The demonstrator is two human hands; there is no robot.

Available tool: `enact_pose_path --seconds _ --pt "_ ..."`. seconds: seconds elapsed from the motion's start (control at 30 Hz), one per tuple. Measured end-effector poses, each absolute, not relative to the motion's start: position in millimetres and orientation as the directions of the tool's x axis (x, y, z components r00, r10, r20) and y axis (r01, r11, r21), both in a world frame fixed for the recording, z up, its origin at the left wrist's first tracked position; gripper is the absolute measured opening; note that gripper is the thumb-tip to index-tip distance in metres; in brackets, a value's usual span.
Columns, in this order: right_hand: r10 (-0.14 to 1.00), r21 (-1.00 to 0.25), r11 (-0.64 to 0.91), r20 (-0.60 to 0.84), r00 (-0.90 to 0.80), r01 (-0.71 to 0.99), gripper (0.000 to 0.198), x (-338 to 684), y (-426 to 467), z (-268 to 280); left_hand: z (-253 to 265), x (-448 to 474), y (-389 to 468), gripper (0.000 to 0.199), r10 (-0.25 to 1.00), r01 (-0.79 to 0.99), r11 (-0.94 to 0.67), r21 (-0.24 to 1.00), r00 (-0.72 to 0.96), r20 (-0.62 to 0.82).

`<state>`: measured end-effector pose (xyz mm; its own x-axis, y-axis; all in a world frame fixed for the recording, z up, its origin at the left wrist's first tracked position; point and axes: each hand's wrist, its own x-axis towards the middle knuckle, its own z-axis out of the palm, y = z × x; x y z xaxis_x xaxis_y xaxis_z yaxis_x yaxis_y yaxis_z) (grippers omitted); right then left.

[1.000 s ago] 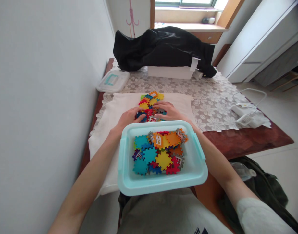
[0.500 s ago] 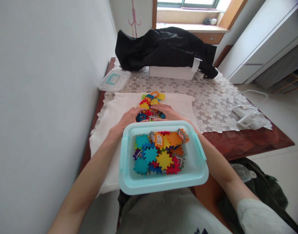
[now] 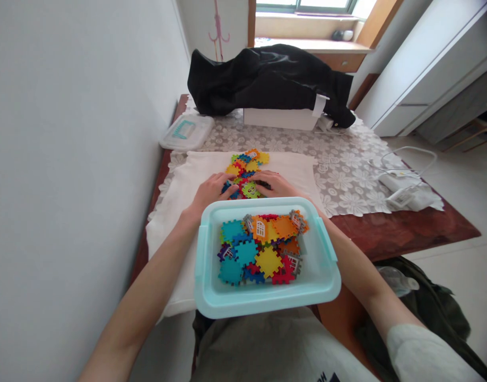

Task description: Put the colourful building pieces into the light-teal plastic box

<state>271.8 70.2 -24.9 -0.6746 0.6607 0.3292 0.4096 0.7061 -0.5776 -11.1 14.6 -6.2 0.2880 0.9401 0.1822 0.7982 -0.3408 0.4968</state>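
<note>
Gathering step, I'd judge: my left hand (image 3: 212, 188) and right hand (image 3: 278, 184) curl around multicoloured toothed plastic tiles (image 3: 251, 190) on the white cloth (image 3: 203, 164), can't tell if pinching any; next move calls for light fingertip control.

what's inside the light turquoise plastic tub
Inside the tub lies a heap of toothed plastic building tiles, including a yellow tile and an orange one with a white window insert. Upper tiles cover the lower ones and the floor beneath, so those can't be fully seen.
</note>
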Motion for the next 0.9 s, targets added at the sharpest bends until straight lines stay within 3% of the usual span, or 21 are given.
enact_pose_path --seconds 0.13,0.27,0.4,0.53,0.67,0.9 --pt "0.664 -0.584 0.699 0.314 -0.679 0.413 0.037 273 68 -23 -1 -12 13 0.057 0.962 0.811 -0.274 0.518 0.221 0.163" --pt "0.672 -0.587 0.684 0.277 -0.686 0.434 0.054 275 68 -22 7 -11 9 0.058 0.986 0.881 -0.163 0.444 0.135 0.095" --pt "0.683 -0.596 0.669 0.256 -0.684 0.444 0.055 275 70 -23 15 -12 7 0.060 0.993 0.903 -0.112 0.415 0.114 0.020" --pt "0.691 -0.594 0.663 0.250 -0.678 0.456 0.053 275 71 -24 21 -27 8 0.064 0.976 0.833 -0.114 0.541 0.196 -0.096" --pt "0.687 -0.592 0.668 0.258 -0.679 0.451 0.051 275 72 -24 23 -47 8 0.089 0.921 0.694 -0.144 0.705 0.354 -0.160" --pt "0.684 -0.592 0.671 0.260 -0.682 0.447 0.052 276 73 -25 22 -50 3 0.089 0.871 0.610 -0.126 0.782 0.445 -0.207"
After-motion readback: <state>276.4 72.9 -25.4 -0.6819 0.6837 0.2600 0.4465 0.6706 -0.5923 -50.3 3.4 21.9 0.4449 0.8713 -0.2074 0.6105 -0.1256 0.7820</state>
